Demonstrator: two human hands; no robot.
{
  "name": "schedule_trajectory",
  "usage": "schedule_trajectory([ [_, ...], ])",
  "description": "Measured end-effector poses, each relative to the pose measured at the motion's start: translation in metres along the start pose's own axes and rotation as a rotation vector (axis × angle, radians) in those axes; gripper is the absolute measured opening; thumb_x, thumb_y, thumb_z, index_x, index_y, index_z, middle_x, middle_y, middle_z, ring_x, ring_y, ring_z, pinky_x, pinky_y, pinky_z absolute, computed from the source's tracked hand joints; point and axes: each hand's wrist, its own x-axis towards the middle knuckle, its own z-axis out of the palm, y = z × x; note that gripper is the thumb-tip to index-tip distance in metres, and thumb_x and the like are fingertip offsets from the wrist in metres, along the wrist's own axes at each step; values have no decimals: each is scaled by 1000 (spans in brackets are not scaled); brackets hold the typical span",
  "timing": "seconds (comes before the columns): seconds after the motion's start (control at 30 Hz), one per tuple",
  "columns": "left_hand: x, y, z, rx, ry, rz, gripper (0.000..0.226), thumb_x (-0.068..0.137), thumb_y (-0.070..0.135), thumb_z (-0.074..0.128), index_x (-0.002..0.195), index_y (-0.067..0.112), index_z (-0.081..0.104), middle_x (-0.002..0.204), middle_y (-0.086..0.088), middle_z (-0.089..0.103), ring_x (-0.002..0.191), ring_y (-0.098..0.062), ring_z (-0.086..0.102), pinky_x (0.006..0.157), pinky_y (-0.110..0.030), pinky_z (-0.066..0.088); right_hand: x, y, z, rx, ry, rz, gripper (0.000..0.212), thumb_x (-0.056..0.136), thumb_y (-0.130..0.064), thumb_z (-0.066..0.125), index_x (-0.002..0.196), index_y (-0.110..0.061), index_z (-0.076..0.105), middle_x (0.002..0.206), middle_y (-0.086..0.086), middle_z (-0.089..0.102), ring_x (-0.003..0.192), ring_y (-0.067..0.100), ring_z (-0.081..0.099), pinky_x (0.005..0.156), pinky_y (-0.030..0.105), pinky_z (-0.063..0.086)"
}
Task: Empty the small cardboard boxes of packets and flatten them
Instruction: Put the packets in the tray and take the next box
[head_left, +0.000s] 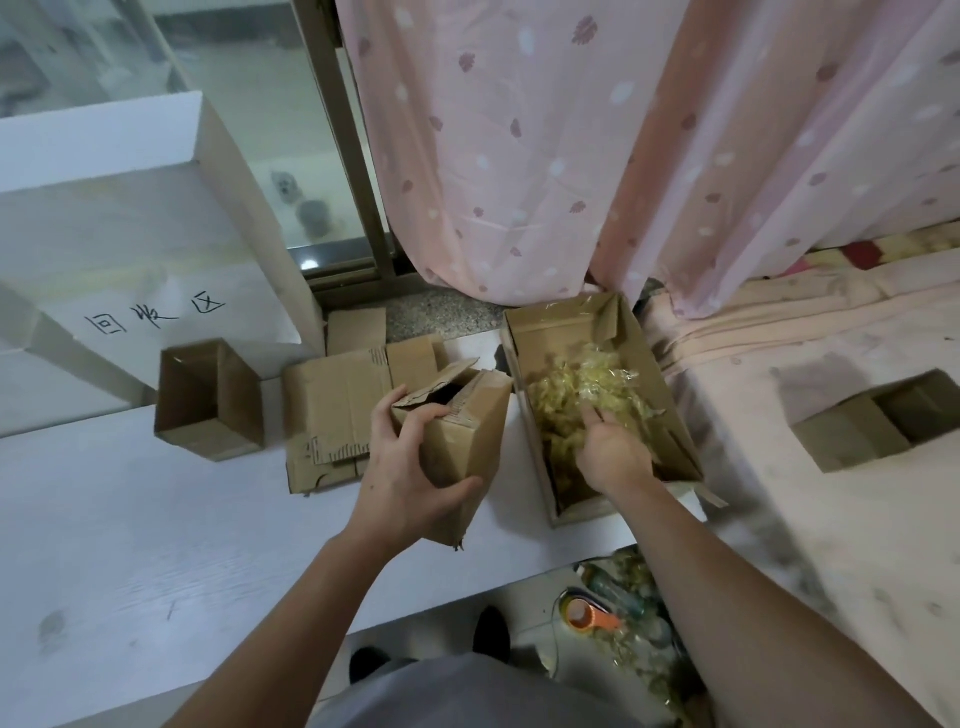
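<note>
The left hand (410, 467) has its grip round a small brown cardboard box (462, 426), torn mouth tilted toward 11 o'clock, long axis running 11 to 5 above the white desk (130, 519). At 3 o'clock beside it, the right hand (613, 452) reaches into a long open cardboard box (670, 400), fingers down among crinkly yellow packets (576, 395); its grip cannot be told.

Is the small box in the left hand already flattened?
No, the small box gripped by the left hand still keeps its full shape, top flaps open.

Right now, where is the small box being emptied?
Centre of the head view, the small box is gripped in the left hand, above the flattened cardboard and left of the packet-filled box.
</note>
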Motion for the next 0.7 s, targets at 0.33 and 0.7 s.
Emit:
schedule_trajectory([
  [0.33,2,14,3,-15,69,-18,87,62,43,97,131,48,46,160,17,7,149,-22,25,117,-38,35,-45,-45,-73,302,0,-408,68,103,-51,50,161,-24,27,165,-1,29,152,23,29,122,35,23],
  [0.7,-9,6,-30,-266,166,39,60,96,22,75,139,29,34,145,22,41,132,3,53,106,-27,52,-74,-130,-87,482,-94,-626,92,91,-51,69,162,-40,11,171,-11,10,155,12,16,126,37,21],
])
